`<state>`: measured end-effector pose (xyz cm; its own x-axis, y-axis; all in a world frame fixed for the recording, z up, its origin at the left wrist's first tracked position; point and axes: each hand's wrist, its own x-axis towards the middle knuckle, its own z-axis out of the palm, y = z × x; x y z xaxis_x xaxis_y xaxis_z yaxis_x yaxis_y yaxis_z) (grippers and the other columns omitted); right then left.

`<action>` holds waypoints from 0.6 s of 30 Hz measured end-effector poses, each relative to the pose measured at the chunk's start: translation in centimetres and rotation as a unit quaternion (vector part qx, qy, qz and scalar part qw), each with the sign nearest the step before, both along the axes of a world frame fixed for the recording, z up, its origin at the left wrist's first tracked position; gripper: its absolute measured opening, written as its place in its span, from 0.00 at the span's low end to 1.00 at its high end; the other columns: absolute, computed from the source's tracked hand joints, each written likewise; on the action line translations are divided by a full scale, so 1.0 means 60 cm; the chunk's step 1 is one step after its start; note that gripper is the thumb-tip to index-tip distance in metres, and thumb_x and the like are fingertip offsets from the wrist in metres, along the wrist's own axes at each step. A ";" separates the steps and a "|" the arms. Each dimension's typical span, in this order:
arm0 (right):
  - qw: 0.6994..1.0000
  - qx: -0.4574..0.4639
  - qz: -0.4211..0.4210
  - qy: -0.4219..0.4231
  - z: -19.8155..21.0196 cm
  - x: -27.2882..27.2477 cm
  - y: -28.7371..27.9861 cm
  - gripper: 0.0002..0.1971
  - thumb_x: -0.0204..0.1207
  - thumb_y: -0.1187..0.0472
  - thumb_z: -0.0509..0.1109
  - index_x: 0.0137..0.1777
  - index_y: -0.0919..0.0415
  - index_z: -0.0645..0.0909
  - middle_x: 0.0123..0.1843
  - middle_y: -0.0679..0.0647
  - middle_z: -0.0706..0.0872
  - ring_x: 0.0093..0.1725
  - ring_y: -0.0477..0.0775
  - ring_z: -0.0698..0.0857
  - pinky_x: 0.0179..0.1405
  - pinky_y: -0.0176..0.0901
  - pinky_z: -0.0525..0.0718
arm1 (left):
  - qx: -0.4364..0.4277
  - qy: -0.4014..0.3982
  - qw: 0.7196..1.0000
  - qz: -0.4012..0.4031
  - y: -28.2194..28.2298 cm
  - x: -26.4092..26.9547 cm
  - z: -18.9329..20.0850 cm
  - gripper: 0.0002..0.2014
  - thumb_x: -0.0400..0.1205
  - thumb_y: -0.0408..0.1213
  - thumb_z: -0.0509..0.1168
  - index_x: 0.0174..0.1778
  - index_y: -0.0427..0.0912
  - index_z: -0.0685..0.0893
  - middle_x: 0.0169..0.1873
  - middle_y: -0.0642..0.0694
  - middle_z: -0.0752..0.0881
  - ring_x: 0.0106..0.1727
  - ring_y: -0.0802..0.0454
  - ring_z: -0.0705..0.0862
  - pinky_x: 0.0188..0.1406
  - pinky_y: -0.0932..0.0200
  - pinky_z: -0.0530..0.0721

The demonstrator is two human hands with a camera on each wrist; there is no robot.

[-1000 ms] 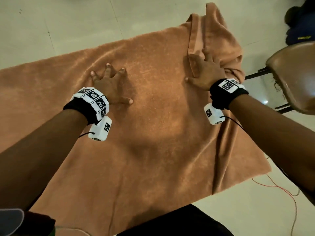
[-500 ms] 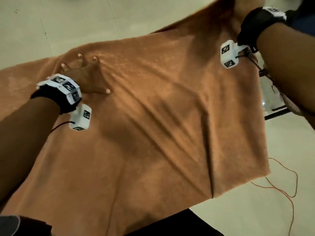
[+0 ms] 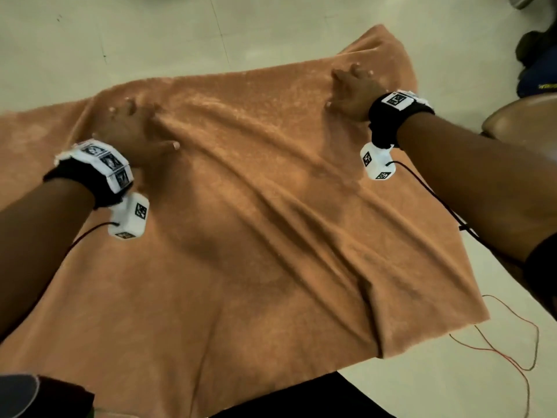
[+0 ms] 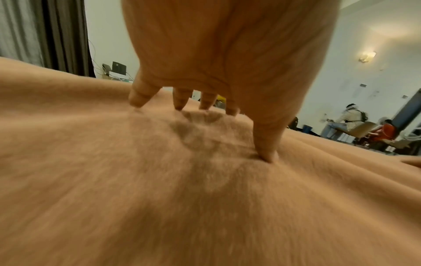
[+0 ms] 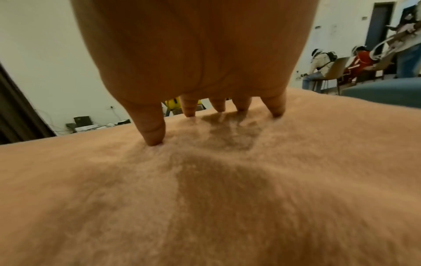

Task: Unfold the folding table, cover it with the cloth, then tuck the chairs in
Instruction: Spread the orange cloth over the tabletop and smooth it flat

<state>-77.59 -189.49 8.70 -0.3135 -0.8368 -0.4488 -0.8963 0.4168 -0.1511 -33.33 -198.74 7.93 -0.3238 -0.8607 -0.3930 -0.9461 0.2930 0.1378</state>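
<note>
While both hands press, orange cloth [image 3: 271,236] rumpled, pale floor [image 3: 150,34]

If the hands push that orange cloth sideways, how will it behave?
Probably floppy: the cloth already shows long wrinkles and droops past the edge. Its fuzzy pile likely grips under the left hand and right hand, so it would bunch.

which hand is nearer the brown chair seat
Right. The right hand presses the cloth near its far right corner, beside the chair seat; the left hand presses far across the cloth.
</note>
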 end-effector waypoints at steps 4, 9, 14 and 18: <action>0.998 -0.022 0.048 0.021 0.017 0.055 0.012 0.32 0.77 0.43 0.67 0.80 0.52 0.71 0.84 0.67 0.62 0.80 0.75 0.67 0.78 0.67 0.70 | -0.051 0.065 0.996 0.022 0.086 0.051 -0.025 0.38 0.77 0.63 0.66 0.80 0.51 0.64 0.79 0.38 0.67 0.76 0.30 0.71 0.72 0.26 0.72; 0.980 -0.012 0.198 -0.010 -0.003 0.210 0.060 0.39 0.77 0.31 0.63 0.86 0.44 0.58 0.90 0.59 0.50 0.85 0.73 0.60 0.79 0.73 0.66 | -0.063 0.057 0.993 0.080 0.180 0.150 -0.034 0.40 0.73 0.72 0.55 0.73 0.47 0.71 0.73 0.38 0.74 0.71 0.31 0.75 0.68 0.31 0.76; 0.971 0.013 0.238 -0.020 -0.007 0.377 0.063 0.43 0.77 0.28 0.60 0.88 0.39 0.48 0.92 0.50 0.41 0.88 0.72 0.43 0.79 0.84 0.52 | -0.041 0.015 0.985 0.169 0.252 0.281 -0.034 0.37 0.73 0.72 0.54 0.73 0.53 0.71 0.75 0.39 0.73 0.71 0.28 0.74 0.67 0.30 0.77; 0.966 0.026 0.251 -0.050 0.003 0.482 0.039 0.44 0.75 0.25 0.59 0.88 0.36 0.48 0.92 0.49 0.39 0.88 0.74 0.39 0.78 0.86 0.47 | -0.004 0.002 0.970 0.244 0.285 0.367 -0.037 0.40 0.70 0.74 0.53 0.72 0.52 0.69 0.74 0.38 0.70 0.74 0.27 0.70 0.71 0.29 0.73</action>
